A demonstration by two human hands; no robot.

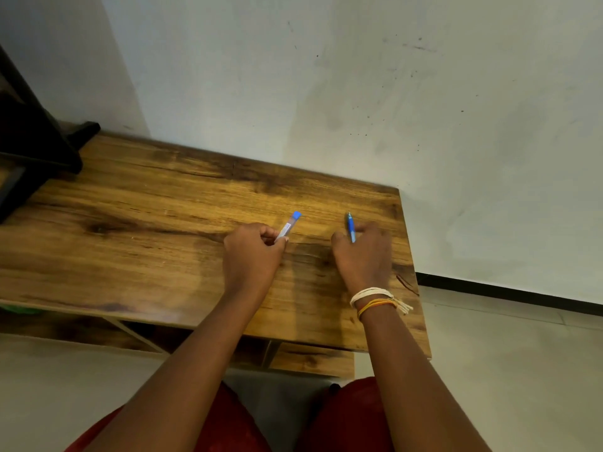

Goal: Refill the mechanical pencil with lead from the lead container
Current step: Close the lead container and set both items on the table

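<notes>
My left hand grips a slim clear lead container with a blue cap; the capped end sticks out up and to the right of the fingers. A short way to the right, my right hand is closed around a blue mechanical pencil, whose upper part points away from me above the thumb. Its lower part is hidden inside the fist. Both hands rest low over the right half of the wooden table, about a hand's width apart.
A dark object stands on the table's far left corner. A pale wall runs right behind the table. The table's right edge lies just beside my right hand, with tiled floor beyond it. Thread bracelets circle my right wrist.
</notes>
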